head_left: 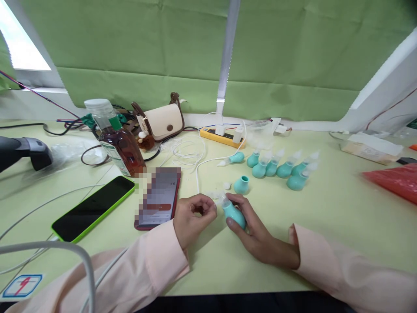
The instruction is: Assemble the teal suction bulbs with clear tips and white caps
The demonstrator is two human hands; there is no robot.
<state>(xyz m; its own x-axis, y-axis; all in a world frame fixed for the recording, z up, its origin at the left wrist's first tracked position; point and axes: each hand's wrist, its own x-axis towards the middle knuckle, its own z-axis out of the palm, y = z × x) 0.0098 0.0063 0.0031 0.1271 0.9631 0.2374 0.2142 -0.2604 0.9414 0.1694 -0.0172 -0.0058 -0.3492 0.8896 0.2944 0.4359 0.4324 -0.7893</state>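
My right hand [256,230] is wrapped around a teal bulb nasal aspirator [235,216], tilted with its clear collar and tip toward the upper left. My left hand [195,217] is closed in a pinch right beside that blurred clear tip; what its fingertips hold is too small to make out. Just beyond stands an open teal bulb [241,185] without a tip, with a small clear piece [227,185] beside it. Another aspirator [236,158] lies on its side farther back. Several assembled aspirators [285,169] stand grouped at the right.
To the left lie a red-edged phone [159,198] and a green-cased phone [94,208]. Behind them stand a bottle of dark liquid [122,148] and a cream bag [163,121]. White cables trail from a yellow power strip [221,137]. A red plastic bag [394,180] lies right.
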